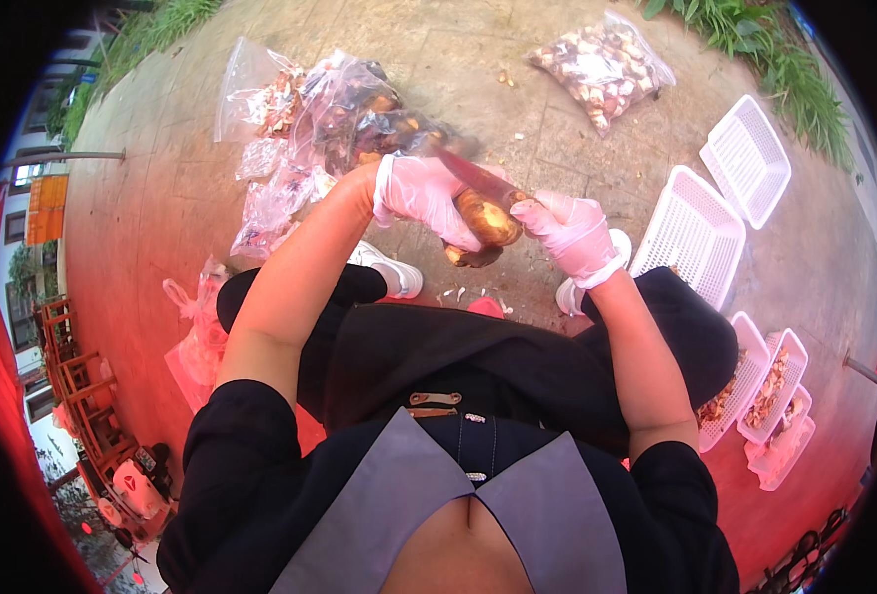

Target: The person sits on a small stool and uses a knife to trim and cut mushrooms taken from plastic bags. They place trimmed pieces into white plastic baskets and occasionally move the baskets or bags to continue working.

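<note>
My left hand point(425, 199), in a thin translucent glove, grips a thick brown and yellowish piece of what looks like a mushroom point(492, 220). A pale cut patch shows on its side, and a darker part hangs below. My right hand point(568, 232), gloved too, holds a knife point(475, 177) by its handle. The blade lies across the top of the piece and points toward my left hand, hiding some of the fingers. Just beyond my left hand, an opened clear plastic bag point(357, 104) contains more large brown pieces.
A clear zip bag point(605, 70) of small pale-and-brown pieces lies on the pavement point(475, 44). White plastic baskets point(694, 230) stand to the right; a smaller basket point(776, 386) holds slices. At left are a bag of scraps point(279, 104) and a red-tinted plastic bag point(201, 341). Trimmings point(475, 297) lie between my shoes.
</note>
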